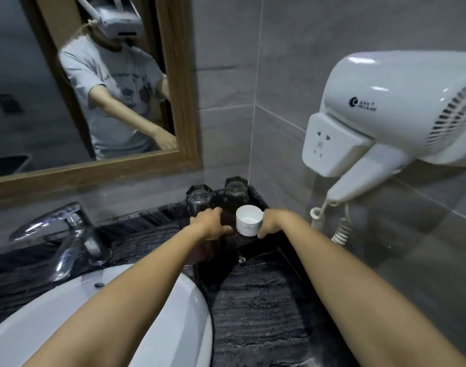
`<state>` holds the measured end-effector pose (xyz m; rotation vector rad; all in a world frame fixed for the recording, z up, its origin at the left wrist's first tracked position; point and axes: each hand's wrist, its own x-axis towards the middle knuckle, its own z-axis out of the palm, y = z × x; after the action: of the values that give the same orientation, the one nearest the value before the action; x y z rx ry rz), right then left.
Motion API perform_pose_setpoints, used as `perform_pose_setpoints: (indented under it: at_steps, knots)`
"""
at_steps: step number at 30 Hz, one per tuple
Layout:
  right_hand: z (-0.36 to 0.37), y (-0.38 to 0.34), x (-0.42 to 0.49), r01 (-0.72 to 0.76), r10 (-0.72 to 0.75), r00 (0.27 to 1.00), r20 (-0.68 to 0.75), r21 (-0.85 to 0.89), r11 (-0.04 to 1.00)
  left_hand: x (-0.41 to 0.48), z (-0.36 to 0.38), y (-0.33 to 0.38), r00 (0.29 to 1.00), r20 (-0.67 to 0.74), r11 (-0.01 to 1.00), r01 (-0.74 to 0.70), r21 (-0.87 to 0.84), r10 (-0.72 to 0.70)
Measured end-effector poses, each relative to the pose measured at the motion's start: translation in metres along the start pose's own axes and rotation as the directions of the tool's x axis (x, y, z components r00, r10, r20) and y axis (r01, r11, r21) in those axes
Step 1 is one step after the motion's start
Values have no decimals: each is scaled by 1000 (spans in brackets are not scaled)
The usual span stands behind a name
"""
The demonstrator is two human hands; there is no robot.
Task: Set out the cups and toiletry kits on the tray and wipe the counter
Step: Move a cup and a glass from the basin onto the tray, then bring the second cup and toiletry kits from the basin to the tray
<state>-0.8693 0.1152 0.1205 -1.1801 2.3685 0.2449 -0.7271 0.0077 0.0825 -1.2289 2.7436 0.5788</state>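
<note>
The white ceramic cup [249, 220] looks light but fragile; the right hand [271, 224] closes on its handle side, the left hand [210, 223] lies half-open on the black tray [255, 193].

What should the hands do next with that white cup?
Probably let go of the white cup and fetch the toiletry kits. It stands upright on the black tray before two glasses; the right hand rests at its handle, the left hand beside it, no kits in view.

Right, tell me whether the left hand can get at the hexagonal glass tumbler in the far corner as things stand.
Probably yes. The left hand rests on the dark tray, and the corner hexagonal glass tumbler stands just behind it; only the white ceramic cup sits nearby, off to the side.
</note>
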Motion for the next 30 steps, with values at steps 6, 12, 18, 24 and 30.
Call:
perform_pose_setpoints:
  at_steps: [6, 12, 18, 24, 30]
  knots:
    - [-18, -56, -45, 136, -46, 928, 371, -220, 966, -64, -42, -32, 954, 299, 980, -58, 189, -1]
    - [-24, -142, -74, 391, -270, 840, 470, -181, 902, -148, -97, -88, 941, 318, 981, 157, -112, -114]
    - [-16, -249, -118, 611, -446, 723, 528, -186, 770, -243, -144, -168, 920, 194, 910, 375, -176, -341]
    - [-6, -357, -181, 773, -593, 578, 560, -145, 617, -356, -160, -250, 811, 131, 780, 584, -225, -569]
    - [23, -453, -238, 860, -679, 470, 563, -121, 496, -450, -154, -325, 682, 110, 632, 718, -292, -723]
